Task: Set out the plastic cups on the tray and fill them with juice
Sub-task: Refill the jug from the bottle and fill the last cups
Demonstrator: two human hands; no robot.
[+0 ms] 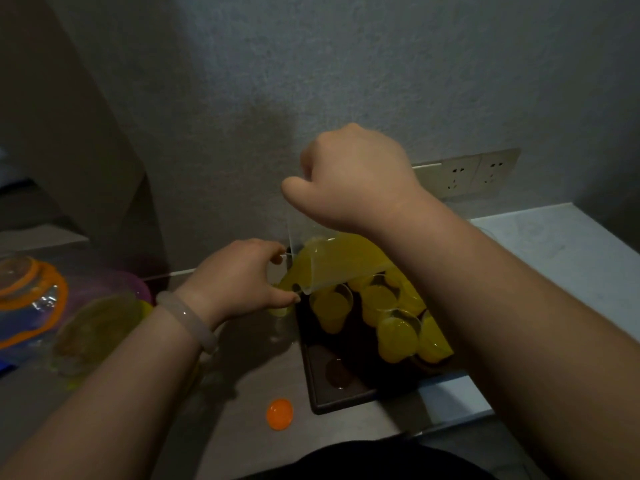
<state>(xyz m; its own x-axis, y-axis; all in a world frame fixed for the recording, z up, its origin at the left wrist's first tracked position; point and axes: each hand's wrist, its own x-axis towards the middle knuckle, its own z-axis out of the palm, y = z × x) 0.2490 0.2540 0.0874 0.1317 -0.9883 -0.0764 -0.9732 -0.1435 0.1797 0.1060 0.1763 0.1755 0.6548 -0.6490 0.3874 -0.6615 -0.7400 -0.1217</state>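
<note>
Juice is poured at frame centre: clear plastic jug is gripped tilted by right hand; small clear cup is pinched steady to catch it by left hand, beside dark rectangular tray.

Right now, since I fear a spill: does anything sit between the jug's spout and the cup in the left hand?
Nothing visible does. The jug, tilted by the right hand, has its spout right at the cup the left hand holds.

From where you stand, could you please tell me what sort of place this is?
Probably a home kitchen: a worktop against a wall, sockets just above it, and a tray of juice-filled cups.
</note>
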